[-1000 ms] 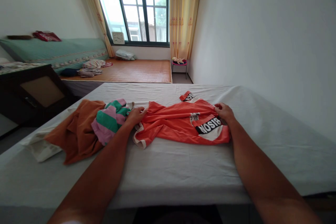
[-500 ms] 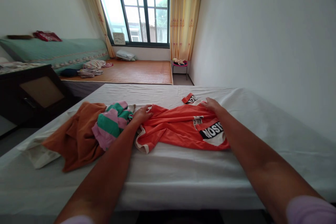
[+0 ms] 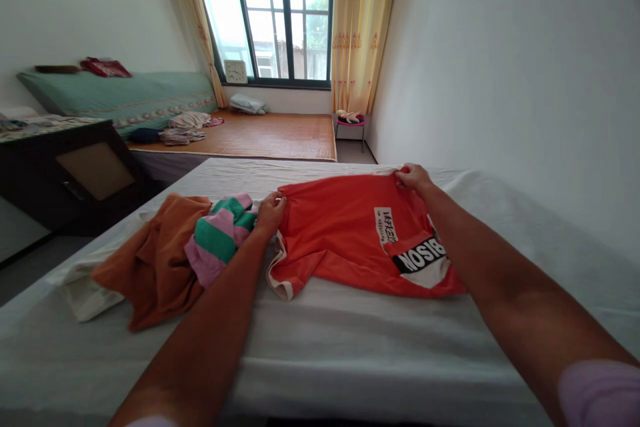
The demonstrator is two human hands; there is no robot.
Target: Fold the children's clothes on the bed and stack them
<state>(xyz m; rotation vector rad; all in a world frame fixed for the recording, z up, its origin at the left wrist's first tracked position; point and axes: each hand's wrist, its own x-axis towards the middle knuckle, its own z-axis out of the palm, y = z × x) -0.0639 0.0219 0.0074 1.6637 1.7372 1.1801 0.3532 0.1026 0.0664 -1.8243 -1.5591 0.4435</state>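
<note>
An orange-red T-shirt (image 3: pixel 335 220) with printed lettering and a black-and-white block lies sideways across the white sheet, its far edge lifted and pulled straight between my hands. My left hand (image 3: pixel 273 210) is closed on the shirt's far left corner, close to a pale-trimmed opening. At the far right corner, my right hand (image 3: pixel 414 177) pinches the cloth. My right forearm covers part of the shirt's right end. Left of the shirt lie a crumpled pink-and-green garment (image 3: pixel 217 233) and a rust-brown garment (image 3: pixel 160 260), with off-white cloth (image 3: pixel 87 297) partly under it.
The white-sheeted bed (image 3: pixel 350 340) reaches toward a plain wall (image 3: pixel 525 80) on the right. Behind it stands a mat-covered bed (image 3: pixel 280 137) with folded clothes (image 3: pixel 183 136). A dark cabinet (image 3: pixel 35 173) is at left, a small stool (image 3: pixel 350 123) below the curtain (image 3: pixel 357 33).
The T-shirt's far edge has risen and been drawn taut, smoothing its folds and showing more of the print. My right hand has moved away from me with it. The view has shifted slightly.
</note>
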